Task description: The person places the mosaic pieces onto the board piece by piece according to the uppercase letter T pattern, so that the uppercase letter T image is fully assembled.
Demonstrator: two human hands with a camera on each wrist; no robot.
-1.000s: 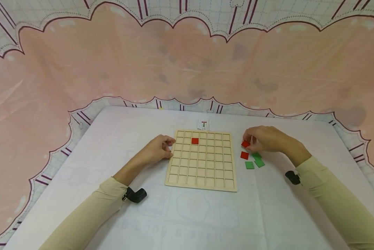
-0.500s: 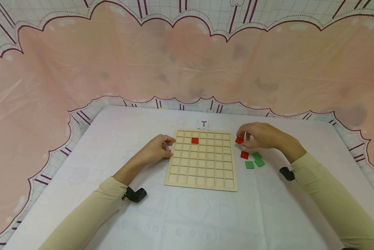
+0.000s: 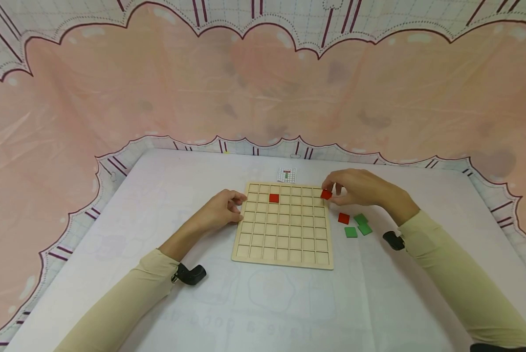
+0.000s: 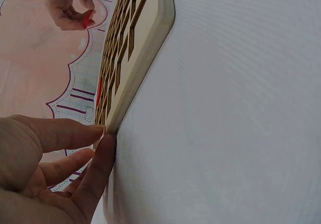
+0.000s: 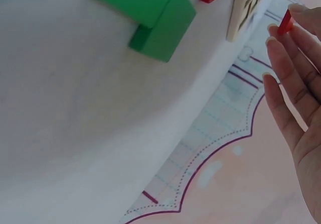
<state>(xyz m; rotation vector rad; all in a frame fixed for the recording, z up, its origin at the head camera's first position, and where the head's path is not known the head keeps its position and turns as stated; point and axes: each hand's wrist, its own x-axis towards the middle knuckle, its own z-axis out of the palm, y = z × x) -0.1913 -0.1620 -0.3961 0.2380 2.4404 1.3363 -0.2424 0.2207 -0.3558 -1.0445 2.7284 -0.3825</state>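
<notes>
My right hand (image 3: 355,187) pinches a red square tile (image 3: 326,194) between thumb and fingertips, over the far right corner of the wooden grid board (image 3: 283,264). In the right wrist view the held tile (image 5: 285,22) shows edge-on. My left hand (image 3: 216,210) holds the board's left edge, thumb and finger meeting the rim in the left wrist view. Another red tile (image 3: 273,198) lies in a cell of the board's second row. Right of the board lie a loose red tile (image 3: 343,218) and green tiles (image 3: 351,232), two of them overlapping.
A small card (image 3: 287,175) with a red and green T pattern on a grid lies just behind the board. The white tablecloth (image 3: 263,308) lies under everything. A patterned pink curtain (image 3: 263,98) hangs behind the table.
My right hand has carried the red tile leftward and a little away from me, from beside the loose tiles to the board's right edge. The left hand and board have stayed put.
</notes>
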